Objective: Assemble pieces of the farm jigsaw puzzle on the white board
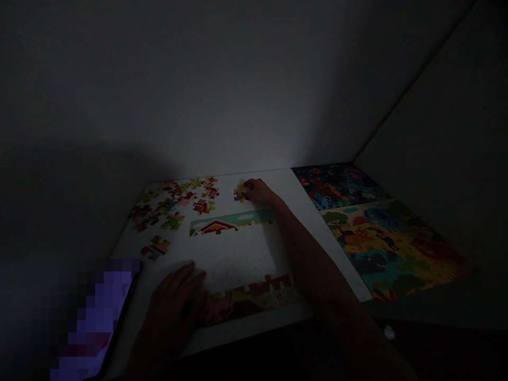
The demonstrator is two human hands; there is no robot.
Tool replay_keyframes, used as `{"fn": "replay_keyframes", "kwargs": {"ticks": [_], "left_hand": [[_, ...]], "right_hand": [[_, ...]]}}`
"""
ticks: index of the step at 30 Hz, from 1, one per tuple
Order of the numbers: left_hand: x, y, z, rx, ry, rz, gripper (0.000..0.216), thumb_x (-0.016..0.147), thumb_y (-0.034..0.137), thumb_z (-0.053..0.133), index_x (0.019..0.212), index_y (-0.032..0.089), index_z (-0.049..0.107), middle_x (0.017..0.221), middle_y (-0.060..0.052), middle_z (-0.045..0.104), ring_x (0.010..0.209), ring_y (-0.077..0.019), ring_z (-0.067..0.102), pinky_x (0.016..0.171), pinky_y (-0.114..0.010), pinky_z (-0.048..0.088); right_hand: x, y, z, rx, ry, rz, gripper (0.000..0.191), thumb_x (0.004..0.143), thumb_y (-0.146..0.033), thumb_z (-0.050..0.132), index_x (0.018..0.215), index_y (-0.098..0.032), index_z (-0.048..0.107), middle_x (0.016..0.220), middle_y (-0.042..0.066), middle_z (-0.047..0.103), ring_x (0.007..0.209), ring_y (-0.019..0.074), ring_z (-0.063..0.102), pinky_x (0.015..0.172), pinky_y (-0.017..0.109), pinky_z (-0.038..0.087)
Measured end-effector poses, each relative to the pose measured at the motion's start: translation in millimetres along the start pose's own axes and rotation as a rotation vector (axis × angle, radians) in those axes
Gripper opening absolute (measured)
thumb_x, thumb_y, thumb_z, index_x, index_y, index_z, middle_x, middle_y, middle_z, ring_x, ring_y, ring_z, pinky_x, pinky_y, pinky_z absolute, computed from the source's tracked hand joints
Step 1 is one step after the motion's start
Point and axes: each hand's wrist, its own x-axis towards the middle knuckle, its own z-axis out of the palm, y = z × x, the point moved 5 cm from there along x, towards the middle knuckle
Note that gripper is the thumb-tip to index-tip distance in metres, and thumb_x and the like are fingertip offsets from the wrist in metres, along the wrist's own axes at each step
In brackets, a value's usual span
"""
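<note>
My right hand (pixel 259 191) reaches to the back of the white table. Its fingers are pinched at a small cluster of jigsaw puzzle pieces (pixel 238 193), yellow-green, red and purple; the fingertips partly cover them. My left hand (pixel 174 291) lies flat with fingers stretched out at the front left, beside the lower puzzle strip (pixel 254 299) showing a fence and a pink shape. Between the hands lies the upper puzzle strip (pixel 234 221), with a red roof and a blue-green sky. Bare white surface separates the two strips. The scene is dim.
Loose puzzle pieces (pixel 159 206) are heaped at the back left, and a few joined pieces (pixel 156 247) lie nearer. A lit phone or tablet (pixel 113 312) stands at the left edge. Two colourful animal pictures (pixel 381 243) cover the right side. A wall (pixel 238 106) rises behind the table.
</note>
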Motion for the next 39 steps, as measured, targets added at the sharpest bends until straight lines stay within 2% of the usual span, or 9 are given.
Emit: {"fn": "replay_keyframes", "kwargs": {"ticks": [5,9,12,15,17,19,25,32,39], "left_hand": [[0,2,-1,-0.038,-0.033,-0.036,0.031,0.094,0.036,0.049,0.12,0.027,0.063,0.135,-0.008,0.059,0.123,-0.0265,0.055,0.102,-0.048,0.047],[-1,-1,-1,-0.011,-0.039,0.006,0.033,0.093,0.035,0.052,0.122,0.028,0.063,0.136,-0.008,0.058,0.123,-0.0267,0.056,0.099,-0.047,0.049],[-2,-5,1,0.011,-0.054,0.028,0.034,0.092,0.034,0.053,0.124,0.028,0.062,0.137,-0.008,0.058,0.123,-0.027,0.056,0.099,-0.047,0.05],[-4,-9,3,0.014,-0.06,0.014,0.034,0.093,0.033,0.052,0.125,0.028,0.062,0.139,-0.007,0.057,0.124,-0.0265,0.056,0.1,-0.047,0.05],[-5,-10,4,0.02,-0.063,0.023,0.034,0.093,0.033,0.051,0.125,0.029,0.062,0.139,-0.007,0.057,0.124,-0.0259,0.056,0.101,-0.046,0.049],[-6,-10,5,0.027,-0.07,0.034,0.034,0.093,0.033,0.053,0.126,0.029,0.062,0.139,-0.007,0.057,0.124,-0.0256,0.056,0.101,-0.046,0.049],[-3,-7,3,0.034,-0.049,0.028,0.033,0.093,0.032,0.052,0.124,0.027,0.063,0.136,-0.009,0.059,0.123,-0.0258,0.057,0.1,-0.046,0.05],[-3,-6,0,0.019,-0.023,0.03,0.033,0.093,0.027,0.051,0.124,0.028,0.063,0.135,-0.007,0.06,0.121,-0.0238,0.058,0.099,-0.043,0.051],[-1,0,-4,-0.036,0.023,-0.016,0.032,0.095,0.023,0.044,0.118,0.028,0.066,0.13,-0.005,0.063,0.12,-0.022,0.058,0.101,-0.043,0.05]], "right_hand": [[-2,0,-5,-0.058,0.031,-0.026,0.051,0.071,-0.022,0.075,0.121,-0.015,0.063,0.122,0.016,0.063,0.125,0.0342,0.05,0.107,0.05,0.038],[-3,1,-4,0.016,-0.037,-0.03,0.061,0.07,-0.021,0.075,0.127,-0.014,0.058,0.118,0.015,0.063,0.119,0.0322,0.054,0.104,0.047,0.041],[-5,3,-9,0.077,0.002,0.042,0.066,0.064,-0.02,0.078,0.125,-0.012,0.057,0.118,0.016,0.061,0.112,0.031,0.057,0.094,0.042,0.048],[-8,2,-15,0.166,0.009,0.03,0.048,0.068,-0.021,0.074,0.114,-0.014,0.061,0.109,0.012,0.064,0.093,0.0232,0.061,0.083,0.035,0.051],[-10,2,-17,0.295,-0.049,0.012,0.027,0.074,-0.023,0.067,0.099,-0.015,0.063,0.092,0.006,0.065,0.078,0.0171,0.06,0.075,0.031,0.05],[-12,1,-20,0.43,-0.108,-0.005,0.015,0.077,-0.027,0.064,0.086,-0.016,0.062,0.079,0.002,0.063,0.069,0.0131,0.056,0.07,0.027,0.047],[-22,-7,-26,0.639,-0.181,-0.003,0.022,0.072,-0.037,0.068,0.081,-0.018,0.061,0.072,-0.003,0.059,0.063,0.0093,0.052,0.062,0.021,0.043],[-29,-17,-18,0.755,-0.282,0.047,0.017,0.072,-0.028,0.07,0.078,-0.018,0.057,0.072,0.0,0.064,0.064,0.0111,0.06,0.065,0.023,0.049],[-32,-19,-15,0.809,-0.303,0.101,0.01,0.073,-0.019,0.069,0.079,-0.016,0.06,0.079,0.004,0.069,0.069,0.0116,0.065,0.07,0.023,0.054]]}}
